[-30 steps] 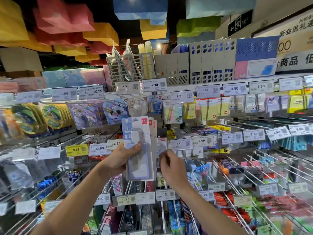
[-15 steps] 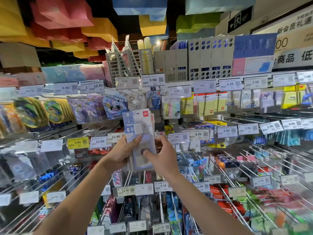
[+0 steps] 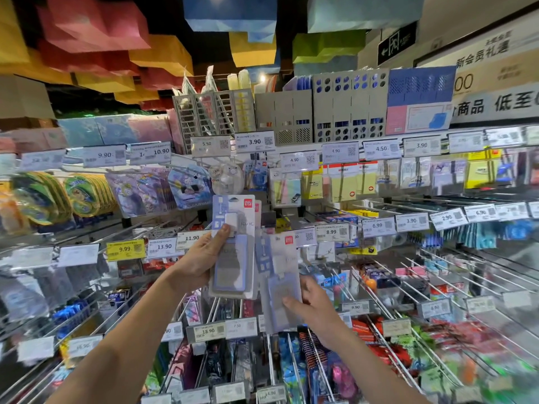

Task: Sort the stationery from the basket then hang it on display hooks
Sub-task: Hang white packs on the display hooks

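Observation:
My left hand (image 3: pixel 204 258) grips a stack of light blue badge-holder packs (image 3: pixel 233 252), held upright in front of the display hooks, thumb across the front. My right hand (image 3: pixel 315 307) holds one separate, blurred pack of the same kind (image 3: pixel 281 275) lower and to the right, thumb on its lower front. Behind both packs run metal display hooks (image 3: pixel 379 290) with price tags. The basket is out of view.
Rows of long metal hooks stick out toward me on all sides, carrying packaged stationery. Price tags such as 11.90 (image 3: pixel 191 238) and 8.99 (image 3: pixel 331 232) hang at hook ends. Grey file organizers (image 3: pixel 347 109) stand on the top shelf.
My right hand came onto the stack, then pulled one pack away down and to the right. My left hand kept the remaining packs raised. The view shifted slightly.

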A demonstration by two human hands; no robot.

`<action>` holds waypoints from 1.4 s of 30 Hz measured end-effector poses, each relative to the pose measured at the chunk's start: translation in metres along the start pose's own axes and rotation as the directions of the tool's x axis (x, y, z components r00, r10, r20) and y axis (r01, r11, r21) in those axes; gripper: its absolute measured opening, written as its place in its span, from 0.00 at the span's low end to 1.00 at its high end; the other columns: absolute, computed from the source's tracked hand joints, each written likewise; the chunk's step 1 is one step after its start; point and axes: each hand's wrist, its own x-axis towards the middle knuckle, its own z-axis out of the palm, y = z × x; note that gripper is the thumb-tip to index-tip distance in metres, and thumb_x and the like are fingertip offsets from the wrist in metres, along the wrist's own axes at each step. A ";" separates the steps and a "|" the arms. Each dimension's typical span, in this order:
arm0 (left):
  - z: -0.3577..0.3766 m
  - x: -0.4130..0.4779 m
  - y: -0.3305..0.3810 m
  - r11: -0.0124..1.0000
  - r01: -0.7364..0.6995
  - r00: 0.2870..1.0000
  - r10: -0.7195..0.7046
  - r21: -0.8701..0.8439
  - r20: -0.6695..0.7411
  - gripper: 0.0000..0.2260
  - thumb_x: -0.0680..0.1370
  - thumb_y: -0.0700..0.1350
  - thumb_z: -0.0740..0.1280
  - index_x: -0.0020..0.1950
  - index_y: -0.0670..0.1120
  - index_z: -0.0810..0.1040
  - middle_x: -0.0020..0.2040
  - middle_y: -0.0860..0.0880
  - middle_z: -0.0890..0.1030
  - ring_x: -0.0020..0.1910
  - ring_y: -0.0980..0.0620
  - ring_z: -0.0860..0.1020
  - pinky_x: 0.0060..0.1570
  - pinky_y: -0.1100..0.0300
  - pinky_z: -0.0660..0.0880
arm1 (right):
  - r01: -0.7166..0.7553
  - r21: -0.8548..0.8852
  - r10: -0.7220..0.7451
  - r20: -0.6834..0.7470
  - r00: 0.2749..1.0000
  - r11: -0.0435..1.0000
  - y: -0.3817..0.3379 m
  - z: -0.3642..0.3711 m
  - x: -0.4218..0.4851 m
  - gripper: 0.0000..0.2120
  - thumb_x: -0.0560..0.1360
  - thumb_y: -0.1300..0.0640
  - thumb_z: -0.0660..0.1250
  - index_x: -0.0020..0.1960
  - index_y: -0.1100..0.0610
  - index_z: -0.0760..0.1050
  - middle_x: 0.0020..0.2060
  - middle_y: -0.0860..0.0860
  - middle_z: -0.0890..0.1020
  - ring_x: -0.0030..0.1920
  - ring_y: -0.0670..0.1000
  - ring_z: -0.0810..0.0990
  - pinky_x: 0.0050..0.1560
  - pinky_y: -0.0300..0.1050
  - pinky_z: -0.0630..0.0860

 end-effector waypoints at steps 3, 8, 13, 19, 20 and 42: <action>0.001 0.002 0.000 1.000 0.009 1.000 -0.009 0.008 0.014 0.24 0.78 0.59 0.63 0.61 0.41 0.81 0.58 0.36 0.84 0.53 0.38 0.84 0.56 0.40 0.81 | -0.057 -0.104 0.055 -0.023 0.998 0.993 0.020 -0.009 -0.002 0.14 0.80 0.63 0.69 0.63 0.53 0.73 0.56 0.47 0.84 0.56 0.44 0.83 0.51 0.40 0.81; -0.002 0.004 0.000 1.000 0.027 1.000 -0.027 0.008 0.000 0.24 0.80 0.59 0.62 0.64 0.42 0.79 0.60 0.36 0.84 0.58 0.36 0.83 0.62 0.35 0.77 | -0.052 -0.206 0.051 -0.010 0.999 0.977 0.019 0.001 0.009 0.14 0.81 0.62 0.67 0.64 0.51 0.71 0.57 0.46 0.81 0.54 0.40 0.81 0.47 0.35 0.78; 0.000 0.002 0.002 0.999 0.027 1.000 -0.027 0.046 0.003 0.23 0.82 0.58 0.60 0.63 0.41 0.79 0.59 0.36 0.84 0.55 0.37 0.84 0.62 0.36 0.77 | -0.034 -0.093 0.029 -0.047 0.998 0.995 0.015 0.018 0.028 0.16 0.81 0.59 0.68 0.64 0.48 0.68 0.59 0.48 0.83 0.56 0.46 0.84 0.55 0.47 0.83; -0.001 0.001 0.006 0.999 0.030 1.000 -0.029 0.042 -0.006 0.27 0.81 0.59 0.61 0.68 0.38 0.76 0.61 0.35 0.83 0.63 0.32 0.79 0.64 0.33 0.75 | -0.046 -0.130 0.038 -0.064 0.997 0.990 0.009 0.036 0.045 0.14 0.81 0.59 0.67 0.61 0.45 0.68 0.59 0.48 0.82 0.58 0.47 0.81 0.60 0.48 0.81; -0.001 0.000 0.006 0.999 0.025 1.000 -0.025 0.045 0.000 0.27 0.80 0.59 0.61 0.68 0.39 0.77 0.61 0.36 0.83 0.62 0.32 0.80 0.64 0.33 0.75 | -0.055 -0.135 0.046 -0.068 0.997 0.989 0.010 0.038 0.046 0.14 0.82 0.60 0.66 0.59 0.44 0.68 0.60 0.48 0.81 0.59 0.47 0.80 0.63 0.49 0.79; -0.015 0.014 -0.003 1.000 -0.008 0.997 0.007 0.021 0.071 0.27 0.80 0.57 0.62 0.66 0.35 0.77 0.61 0.34 0.82 0.56 0.37 0.82 0.61 0.37 0.77 | -0.264 -0.467 0.149 -0.268 0.952 0.844 0.013 0.040 0.106 0.17 0.82 0.55 0.64 0.68 0.62 0.70 0.61 0.59 0.79 0.62 0.60 0.78 0.61 0.49 0.73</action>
